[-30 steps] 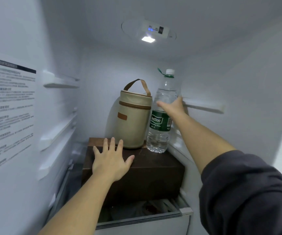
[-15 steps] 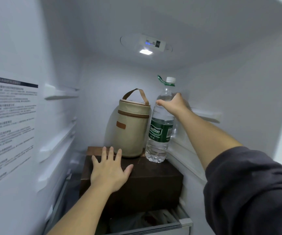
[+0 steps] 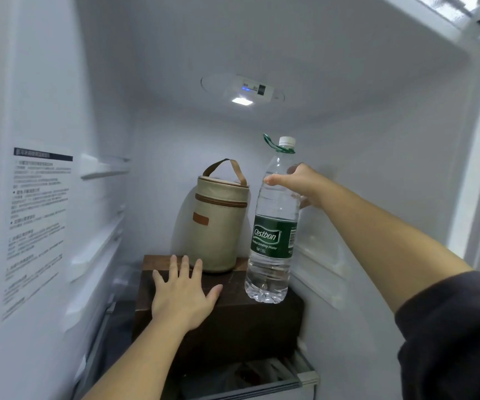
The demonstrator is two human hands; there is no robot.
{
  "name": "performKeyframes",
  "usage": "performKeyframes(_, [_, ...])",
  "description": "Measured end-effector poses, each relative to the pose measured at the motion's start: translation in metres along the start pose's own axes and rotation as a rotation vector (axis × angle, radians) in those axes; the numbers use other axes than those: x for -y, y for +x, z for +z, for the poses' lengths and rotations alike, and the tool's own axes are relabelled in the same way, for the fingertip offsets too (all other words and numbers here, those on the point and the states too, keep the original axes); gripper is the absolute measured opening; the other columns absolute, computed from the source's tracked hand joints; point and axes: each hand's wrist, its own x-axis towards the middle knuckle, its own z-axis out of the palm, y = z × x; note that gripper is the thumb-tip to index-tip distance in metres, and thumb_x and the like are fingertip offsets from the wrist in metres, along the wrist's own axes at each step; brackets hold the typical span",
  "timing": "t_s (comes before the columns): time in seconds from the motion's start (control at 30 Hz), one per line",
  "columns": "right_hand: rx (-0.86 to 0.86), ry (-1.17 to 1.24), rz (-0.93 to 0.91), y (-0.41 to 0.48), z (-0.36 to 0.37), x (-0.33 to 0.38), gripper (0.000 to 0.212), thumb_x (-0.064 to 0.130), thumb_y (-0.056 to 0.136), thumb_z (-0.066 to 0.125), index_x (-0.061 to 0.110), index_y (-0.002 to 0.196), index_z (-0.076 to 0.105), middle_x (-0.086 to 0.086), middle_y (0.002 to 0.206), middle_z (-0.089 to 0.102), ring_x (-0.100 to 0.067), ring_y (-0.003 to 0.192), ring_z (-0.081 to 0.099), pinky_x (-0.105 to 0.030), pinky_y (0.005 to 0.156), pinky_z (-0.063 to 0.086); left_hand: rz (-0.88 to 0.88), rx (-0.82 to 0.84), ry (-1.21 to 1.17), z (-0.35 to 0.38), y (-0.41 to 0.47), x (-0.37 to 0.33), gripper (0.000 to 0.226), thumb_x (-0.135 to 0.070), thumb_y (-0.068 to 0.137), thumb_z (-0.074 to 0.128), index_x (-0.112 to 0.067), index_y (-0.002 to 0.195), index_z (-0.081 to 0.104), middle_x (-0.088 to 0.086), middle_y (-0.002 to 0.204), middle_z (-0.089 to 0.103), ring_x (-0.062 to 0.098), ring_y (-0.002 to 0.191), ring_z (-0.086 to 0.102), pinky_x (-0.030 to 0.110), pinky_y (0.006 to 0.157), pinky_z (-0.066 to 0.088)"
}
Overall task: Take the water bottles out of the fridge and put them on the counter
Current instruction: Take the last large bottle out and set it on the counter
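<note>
Grab step: right hand (image 3: 302, 184) fingers curl round water bottle (image 3: 273, 235) up top; left hand (image 3: 182, 295) flat on box (image 3: 247, 321). Next: lift it out w/o tipping.

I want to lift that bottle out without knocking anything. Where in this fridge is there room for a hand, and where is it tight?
Free: the brown box top between left hand and water bottle, and above the beige bag up to the ceiling light. Tight: bottle close beside bag; the right hand fills the bottle's wall side.
</note>
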Motion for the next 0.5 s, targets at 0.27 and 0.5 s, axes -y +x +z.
performKeyframes(0.27, [-0.11,0.238,0.021,0.022,-0.001,0.018,0.051,0.043,0.074,0.078,0.016,0.114,0.061,-0.002,0.101,0.069,-0.022,0.099,0.064,-0.046,0.099,0.049,0.0,0.001,-0.001,0.002,0.002,0.001,0.081,-0.073,0.089,0.016,-0.027,0.155,0.003,0.007,0.163,-0.001,0.031,0.148,-0.009,0.06,0.116,0.007])
performKeyframes(0.5, [-0.134,0.35,0.059,0.002,-0.008,0.037,0.013,0.023,0.078,0.067,0.016,0.087,0.062,-0.002,0.084,0.068,-0.018,0.079,0.063,-0.036,0.085,0.052,-0.001,-0.004,-0.027,0.002,0.005,0.005,0.081,-0.073,0.089,0.017,-0.026,0.155,0.006,0.007,0.163,0.003,0.031,0.149,-0.006,0.06,0.116,0.01])
